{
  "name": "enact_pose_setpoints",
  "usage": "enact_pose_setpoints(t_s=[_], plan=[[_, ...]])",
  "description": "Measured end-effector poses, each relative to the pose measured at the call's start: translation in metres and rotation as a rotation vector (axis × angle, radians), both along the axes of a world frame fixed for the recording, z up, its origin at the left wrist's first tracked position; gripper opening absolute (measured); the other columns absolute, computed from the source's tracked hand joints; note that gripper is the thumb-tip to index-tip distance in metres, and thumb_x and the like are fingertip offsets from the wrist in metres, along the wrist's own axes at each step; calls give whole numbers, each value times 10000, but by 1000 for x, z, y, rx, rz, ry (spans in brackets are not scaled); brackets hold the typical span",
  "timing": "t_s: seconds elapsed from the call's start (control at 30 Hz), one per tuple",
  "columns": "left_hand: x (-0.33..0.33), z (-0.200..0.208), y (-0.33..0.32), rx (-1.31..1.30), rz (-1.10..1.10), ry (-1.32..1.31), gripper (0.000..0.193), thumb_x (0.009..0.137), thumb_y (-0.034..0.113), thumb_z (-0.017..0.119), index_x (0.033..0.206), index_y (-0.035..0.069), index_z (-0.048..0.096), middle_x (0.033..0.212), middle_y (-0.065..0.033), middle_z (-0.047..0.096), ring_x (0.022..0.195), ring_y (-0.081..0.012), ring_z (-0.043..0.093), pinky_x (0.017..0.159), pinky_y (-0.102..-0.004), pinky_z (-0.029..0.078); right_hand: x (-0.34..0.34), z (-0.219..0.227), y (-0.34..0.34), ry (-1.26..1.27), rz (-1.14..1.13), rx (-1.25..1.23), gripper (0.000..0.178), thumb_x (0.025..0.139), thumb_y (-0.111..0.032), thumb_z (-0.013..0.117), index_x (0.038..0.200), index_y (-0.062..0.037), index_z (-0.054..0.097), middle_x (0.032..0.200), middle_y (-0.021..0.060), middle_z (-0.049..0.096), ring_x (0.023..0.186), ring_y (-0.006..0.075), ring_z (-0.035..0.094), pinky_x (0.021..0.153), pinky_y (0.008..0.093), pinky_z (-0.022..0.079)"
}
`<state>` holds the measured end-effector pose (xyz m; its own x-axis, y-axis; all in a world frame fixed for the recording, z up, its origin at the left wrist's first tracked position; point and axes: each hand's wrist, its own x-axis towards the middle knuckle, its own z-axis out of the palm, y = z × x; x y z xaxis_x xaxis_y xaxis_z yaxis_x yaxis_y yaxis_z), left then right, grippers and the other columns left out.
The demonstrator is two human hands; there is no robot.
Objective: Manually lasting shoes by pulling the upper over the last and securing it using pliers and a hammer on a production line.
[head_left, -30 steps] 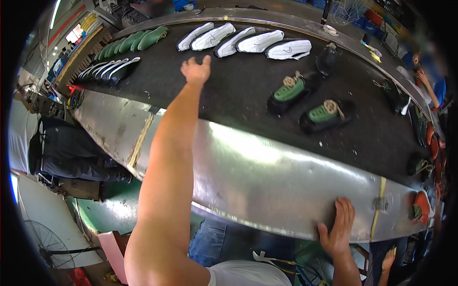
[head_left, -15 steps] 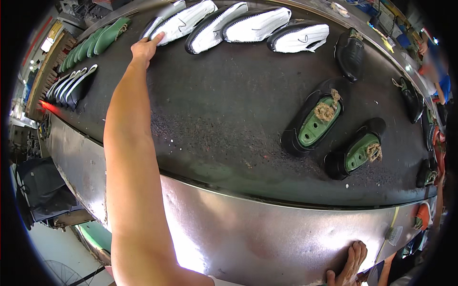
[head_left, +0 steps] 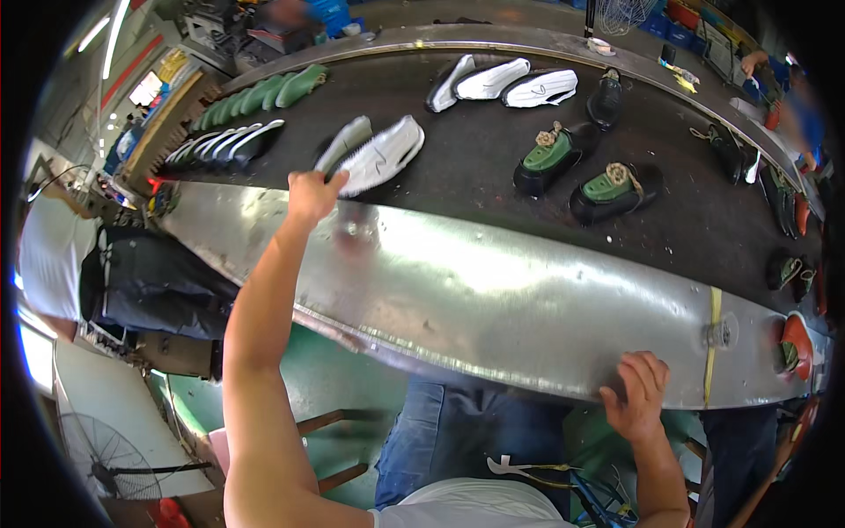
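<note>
The left hand [head_left: 313, 195] is curled around the near ends of two white shoes [head_left: 387, 154] at the dark belt's [head_left: 466, 167] front edge; one bears a small handwritten mark [head_left: 380, 165]. The right hand [head_left: 635, 396], loosely spread, holds nothing at the metal counter's [head_left: 493, 308] near edge.

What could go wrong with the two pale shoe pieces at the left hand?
Slip: the left hand grips the pale shoe pieces at one end, so they might fan apart or one might slide free; the right hand, over by the metal ledge, gives no support.

Scuff: that gripped end is close to the ledge, so a low pull could rub it there.
</note>
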<state>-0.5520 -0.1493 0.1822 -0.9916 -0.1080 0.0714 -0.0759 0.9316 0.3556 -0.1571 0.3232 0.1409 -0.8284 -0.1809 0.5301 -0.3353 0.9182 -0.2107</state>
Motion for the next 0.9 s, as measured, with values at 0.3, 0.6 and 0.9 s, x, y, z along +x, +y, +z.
enact_pose_setpoints(t_s=[0.3, 0.6, 0.9], plan=[[258, 5, -25, -76, -104, 235, 545, 793, 442, 781, 994, -59, 710, 1285, -373, 497, 1211, -476, 494, 1042, -470, 412, 206, -73, -66, -1005, 225, -73, 513, 780, -372, 786, 1141, -51, 614, 1047, 150, 647, 1014, 359, 632, 805, 453, 536], [115, 29, 84, -307, -337, -213, 883, 790, 532, 725, 1389, -68, 475, 1428, -268, 506, 1296, -394, 522, 1082, -416, 420, 243, -69, -73, -1354, 152, -213, 624, 777, -288, 783, 1286, -33, 529, 1123, 148, 649, 1002, 298, 661, 841, 393, 544], [178, 8, 88, 919, -442, -345, 658, 933, 359, 698, 1447, 24, 460, 1232, -155, 646, 1028, -203, 651, 884, -348, 543, 252, -68, -64, -1313, 65, -1586, 356, 860, -64, 649, 1197, -6, 547, 968, 53, 641, 814, 137, 618, 702, 269, 523]])
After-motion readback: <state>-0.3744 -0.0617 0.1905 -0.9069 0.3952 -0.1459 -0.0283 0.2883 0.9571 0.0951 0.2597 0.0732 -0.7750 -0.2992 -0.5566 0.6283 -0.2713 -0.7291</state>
